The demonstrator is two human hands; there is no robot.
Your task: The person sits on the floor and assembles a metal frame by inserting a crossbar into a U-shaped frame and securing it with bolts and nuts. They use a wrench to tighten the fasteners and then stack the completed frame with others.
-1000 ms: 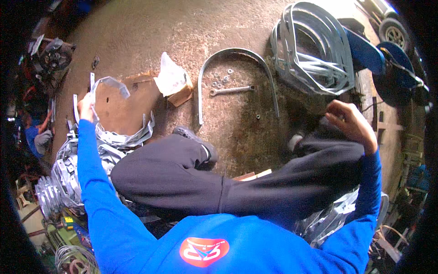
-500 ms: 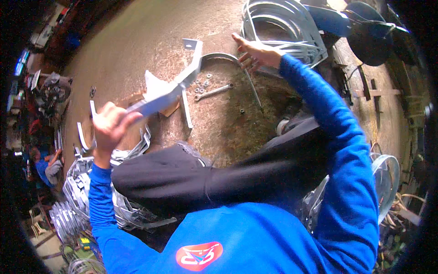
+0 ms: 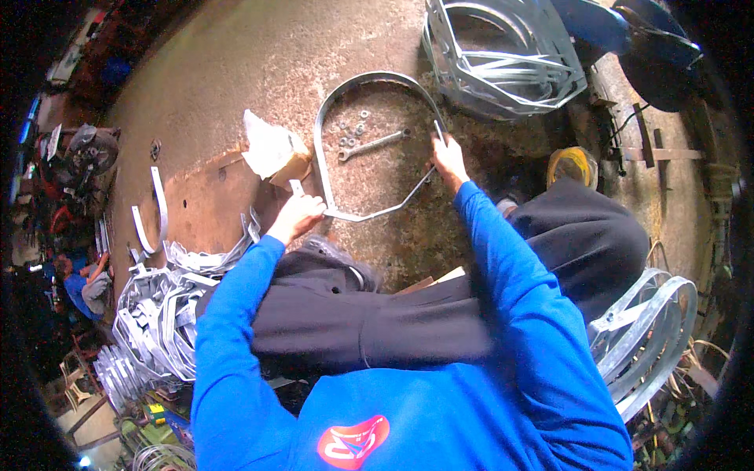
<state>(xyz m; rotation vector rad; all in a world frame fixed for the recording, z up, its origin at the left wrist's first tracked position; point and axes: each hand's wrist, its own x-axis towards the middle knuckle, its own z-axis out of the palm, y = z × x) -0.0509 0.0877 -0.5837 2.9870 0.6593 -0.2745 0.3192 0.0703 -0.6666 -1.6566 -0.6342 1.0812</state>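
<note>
Between my hands is a curved metal band (image 3: 316,129), arched away from me, with an angled metal strip (image 3: 382,211) across its near side. My left hand (image 3: 298,216) is closed on their left ends, where the two parts meet. On the right ends, my right hand (image 3: 449,163) is closed too; its grip partly hides them. Through the loop I see a wrench (image 3: 373,147) and several loose nuts (image 3: 353,142) on the floor. A clear plastic bag (image 3: 267,141) sits on a small cardboard box (image 3: 297,169) beyond my left hand.
Angled metal strips (image 3: 157,306) are heaped at my left, with two curved strips (image 3: 162,208) beyond them. Stacked metal bands (image 3: 514,86) stand far right; large metal rings (image 3: 644,345) are by my right side. Another person (image 3: 86,286) sits far left.
My left hand has brought the angled strip down and toward the middle, against the curved band. My right hand, open before, has moved nearer and closed on the right ends.
</note>
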